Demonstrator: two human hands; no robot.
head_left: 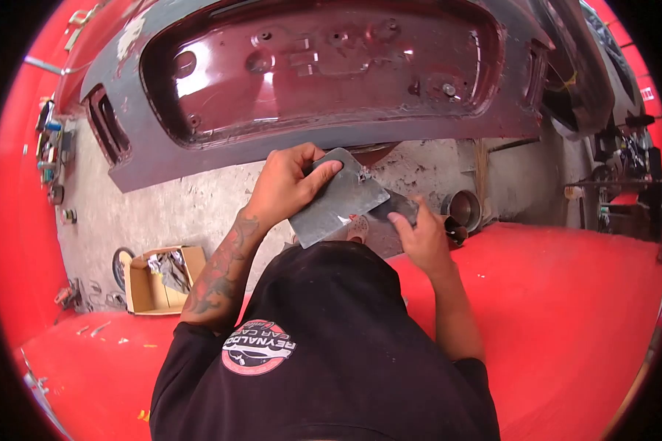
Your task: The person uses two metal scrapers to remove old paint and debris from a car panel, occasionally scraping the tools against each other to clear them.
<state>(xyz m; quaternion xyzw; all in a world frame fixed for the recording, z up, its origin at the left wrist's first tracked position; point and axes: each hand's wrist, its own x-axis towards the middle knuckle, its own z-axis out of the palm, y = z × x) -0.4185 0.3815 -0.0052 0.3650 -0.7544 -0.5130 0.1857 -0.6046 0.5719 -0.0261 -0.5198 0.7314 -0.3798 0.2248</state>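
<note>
My left hand (290, 180) grips a flat grey rectangular plate (338, 198) by its upper left edge, thumb on top. A small dab of red and white material shows near the plate's lower edge, and a dark smudge lies near its upper right edge. In my right hand (421, 234) is a dark, flat spreader-like blade (393, 206), whose end meets the plate's right corner. Just beyond both hands stands a large car body panel (221, 154), grey round its border with a glossy dark red recess.
An open cardboard box (151, 290) with crumpled material stands on the floor at the left, beside a wheel-like disc. A round metal tin (463, 209) lies right of my right hand. Tools line the left wall; a cluttered rack (625, 176) stands at the right.
</note>
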